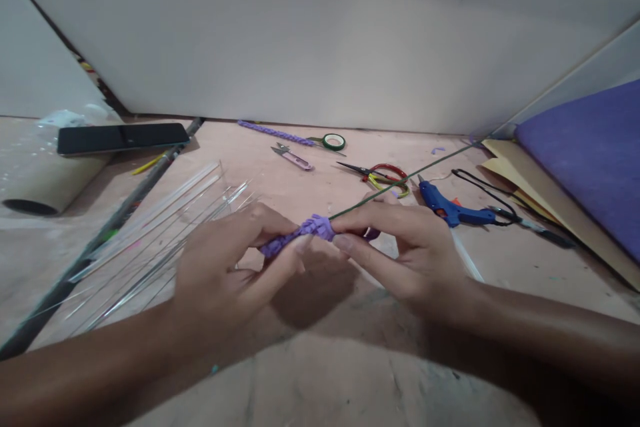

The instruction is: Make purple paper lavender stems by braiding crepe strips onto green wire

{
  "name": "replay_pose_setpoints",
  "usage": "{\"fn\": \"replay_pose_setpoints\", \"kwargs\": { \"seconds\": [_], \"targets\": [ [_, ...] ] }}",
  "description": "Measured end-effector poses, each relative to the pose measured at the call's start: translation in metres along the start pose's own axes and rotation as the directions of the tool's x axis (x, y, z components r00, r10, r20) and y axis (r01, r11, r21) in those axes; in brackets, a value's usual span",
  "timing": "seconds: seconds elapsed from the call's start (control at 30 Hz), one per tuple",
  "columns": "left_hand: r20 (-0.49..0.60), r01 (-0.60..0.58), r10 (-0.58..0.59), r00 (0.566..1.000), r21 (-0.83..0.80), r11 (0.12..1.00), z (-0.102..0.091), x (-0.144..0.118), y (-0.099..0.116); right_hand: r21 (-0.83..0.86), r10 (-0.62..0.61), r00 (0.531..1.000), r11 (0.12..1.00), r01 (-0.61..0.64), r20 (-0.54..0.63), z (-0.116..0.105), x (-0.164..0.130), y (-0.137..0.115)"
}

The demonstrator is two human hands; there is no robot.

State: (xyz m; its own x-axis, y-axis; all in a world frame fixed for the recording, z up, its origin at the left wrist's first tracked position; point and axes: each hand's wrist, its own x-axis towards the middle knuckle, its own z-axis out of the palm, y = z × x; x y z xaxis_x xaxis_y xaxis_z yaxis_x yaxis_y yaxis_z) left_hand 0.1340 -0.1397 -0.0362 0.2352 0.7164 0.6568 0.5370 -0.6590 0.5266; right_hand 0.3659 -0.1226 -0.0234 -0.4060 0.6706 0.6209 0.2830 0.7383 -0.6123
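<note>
Our left hand (235, 253) pinches the ruffled purple strip (316, 225) between both hands while our right hand (407, 247) grips beside the green stem (440, 160); we seem to be winding, and the next turn calls for snug, even tension.

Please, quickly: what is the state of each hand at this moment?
Left hand: closed, holding the purple piece.
Right hand: closed on the same purple piece; whether it also grips the green stem cannot be told.
</note>
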Motion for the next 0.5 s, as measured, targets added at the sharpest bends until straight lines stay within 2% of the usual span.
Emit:
{"fn": "replay_pose_setpoints", "kwargs": {
  "seconds": [0.1, 0.23, 0.37, 0.5],
  "targets": [
    [0.085, 0.206, -0.196, 0.977, -0.131, 0.97, 0.0, 0.002, 0.004, -0.064, -0.054, 0.998, 0.997, 0.052, -0.025, 0.0, -0.001, 0.002],
    [0.191, 0.405, -0.362, 0.912, -0.291, 0.867, 0.0, 0.008, 0.008, -0.127, -0.132, 0.989, 0.984, 0.123, -0.062, 0.001, -0.004, 0.005],
    [0.284, 0.527, -0.446, 0.849, -0.385, 0.758, -0.001, 0.012, 0.013, -0.185, -0.201, 0.973, 0.966, 0.178, -0.112, 0.002, -0.006, 0.005],
    [0.372, 0.583, -0.453, 0.81, -0.437, 0.685, -0.001, 0.012, 0.013, -0.237, -0.242, 0.963, 0.949, 0.21, -0.114, 0.002, -0.006, 0.003]
  ]
}}
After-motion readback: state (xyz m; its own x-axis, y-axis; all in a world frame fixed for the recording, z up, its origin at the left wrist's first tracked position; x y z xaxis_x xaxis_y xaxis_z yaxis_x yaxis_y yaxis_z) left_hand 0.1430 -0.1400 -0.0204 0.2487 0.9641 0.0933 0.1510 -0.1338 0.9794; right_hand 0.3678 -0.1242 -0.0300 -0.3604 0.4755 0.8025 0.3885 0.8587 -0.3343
